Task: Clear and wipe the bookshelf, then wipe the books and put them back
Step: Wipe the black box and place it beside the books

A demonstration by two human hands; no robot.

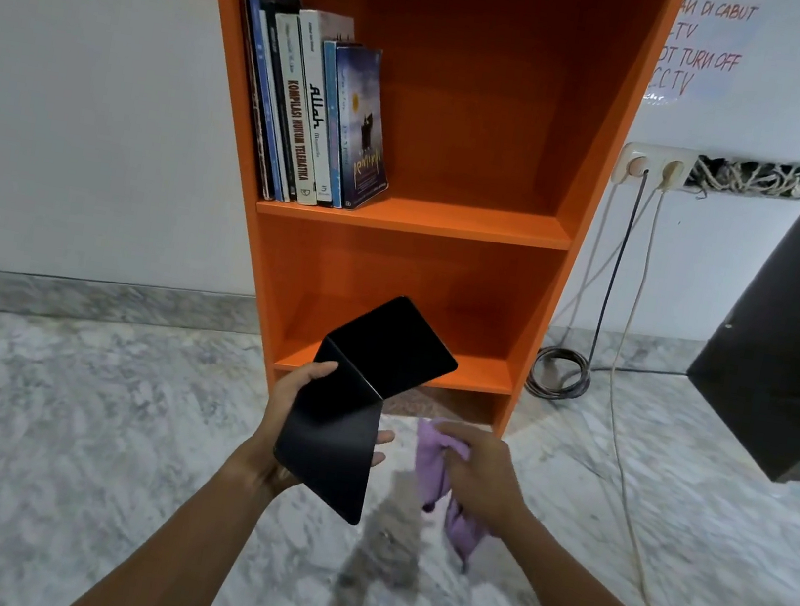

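Observation:
An orange bookshelf (pixel 477 223) stands against the white wall. Several books (pixel 311 118) lean to the left on its upper shelf; the right half of that shelf and the lower shelf hold nothing. My left hand (pixel 291 406) holds a black L-shaped metal bookend (pixel 352 399) in front of the shelf's base, thumb on its near face and fingers behind it. My right hand (pixel 481 476) grips a crumpled purple cloth (pixel 435 469) just right of the bookend, a small gap between them.
A dark slanted panel (pixel 796 310) juts in at the right. A wall socket (pixel 652 166) with plugged cables sits right of the shelf; a coiled cable (pixel 558 373) lies on the marble floor (pixel 56 433). A handwritten notice (pixel 700 52) hangs on the wall.

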